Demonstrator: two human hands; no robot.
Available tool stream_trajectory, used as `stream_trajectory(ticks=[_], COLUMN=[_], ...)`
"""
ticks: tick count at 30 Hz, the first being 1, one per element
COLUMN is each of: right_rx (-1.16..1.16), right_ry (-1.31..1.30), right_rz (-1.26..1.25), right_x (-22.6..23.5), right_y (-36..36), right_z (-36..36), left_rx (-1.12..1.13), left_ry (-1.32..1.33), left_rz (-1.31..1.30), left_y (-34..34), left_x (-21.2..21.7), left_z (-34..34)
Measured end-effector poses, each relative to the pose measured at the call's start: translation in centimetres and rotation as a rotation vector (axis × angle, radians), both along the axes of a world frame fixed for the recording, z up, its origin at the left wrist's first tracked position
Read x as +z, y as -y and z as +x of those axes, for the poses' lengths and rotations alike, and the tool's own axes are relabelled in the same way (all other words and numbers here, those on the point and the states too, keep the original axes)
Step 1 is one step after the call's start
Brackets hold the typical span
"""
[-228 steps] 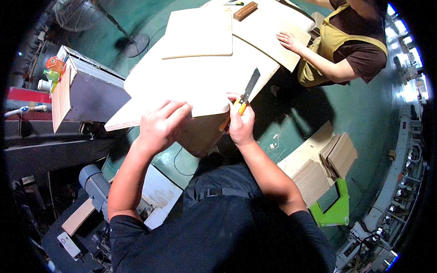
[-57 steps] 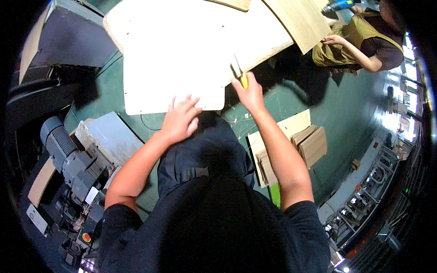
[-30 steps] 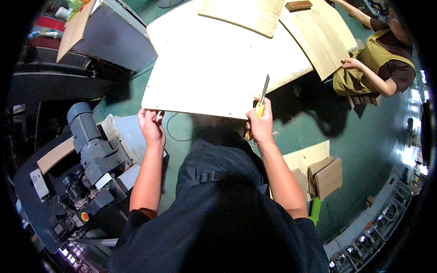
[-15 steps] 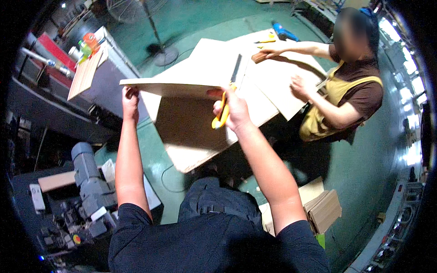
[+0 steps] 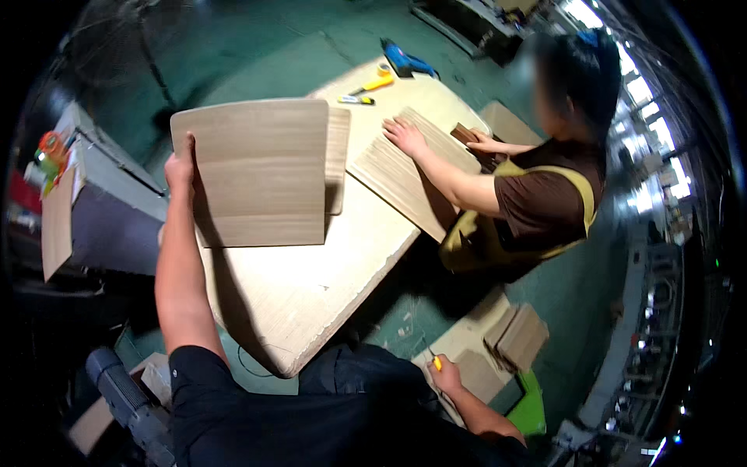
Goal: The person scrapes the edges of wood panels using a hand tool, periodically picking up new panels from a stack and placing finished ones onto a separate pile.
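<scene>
Above the large work board [image 5: 311, 288], a rounded wooden panel [image 5: 261, 171] is held upright by the left hand [image 5: 182, 165], whose fingers are closed on the panel's left edge. Low beside the hip, the right hand [image 5: 445, 377] is wrapped around a yellow-handled utility knife [image 5: 436, 363], well apart from the panel. Across the board, a veneer sheet [image 5: 412, 175] is pressed flat by a co-worker's hand [image 5: 405, 136], fingers spread

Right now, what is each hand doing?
Left hand: closed on the edge of a wooden panel, holding it up.
Right hand: closed around a yellow-handled knife.
</scene>
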State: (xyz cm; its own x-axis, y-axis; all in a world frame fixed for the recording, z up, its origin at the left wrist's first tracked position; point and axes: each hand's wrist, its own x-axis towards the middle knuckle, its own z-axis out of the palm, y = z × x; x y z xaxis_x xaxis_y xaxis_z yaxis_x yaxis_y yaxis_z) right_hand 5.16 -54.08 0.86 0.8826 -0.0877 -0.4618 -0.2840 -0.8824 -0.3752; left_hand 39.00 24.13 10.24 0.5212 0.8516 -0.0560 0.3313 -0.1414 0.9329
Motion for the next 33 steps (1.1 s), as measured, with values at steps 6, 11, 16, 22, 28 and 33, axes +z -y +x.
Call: stream_trajectory(ticks=[6,11,16,22,28,33], right_rx=[-0.28,-0.436,-0.58,-0.608,0.279,-0.363], right_ry=[-0.218,-0.387,-0.485,-0.472,-0.192,-0.394], right_rz=[-0.172,-0.079,0.148,0.159,-0.195,0.067], right_x=[-0.7,-0.3,-2.8,-4.6,-14.0,-7.7], right_y=[3.6,1.1,0.4,0.8,7.7,3.5], right_z=[-9.7,-14.1,-11.1,-10.3,-16.7,-13.4], left_rx=[0.039,-0.155,-0.332,-0.745,-1.081,-1.038], left_ry=[-0.348,-0.354,-0.35,-0.019,-0.092,-0.504], left_rz=[-0.05,-0.173,0.121,0.651,0.672,0.888], left_y=[-5.2,-4.3,-8.3,7.3,21.1,26.0], left_x=[-6.2,-10.6,-7.5,-1.6,-3.3,-5.3], left_z=[10.7,17.7,18.1,8.2,8.5,15.0])
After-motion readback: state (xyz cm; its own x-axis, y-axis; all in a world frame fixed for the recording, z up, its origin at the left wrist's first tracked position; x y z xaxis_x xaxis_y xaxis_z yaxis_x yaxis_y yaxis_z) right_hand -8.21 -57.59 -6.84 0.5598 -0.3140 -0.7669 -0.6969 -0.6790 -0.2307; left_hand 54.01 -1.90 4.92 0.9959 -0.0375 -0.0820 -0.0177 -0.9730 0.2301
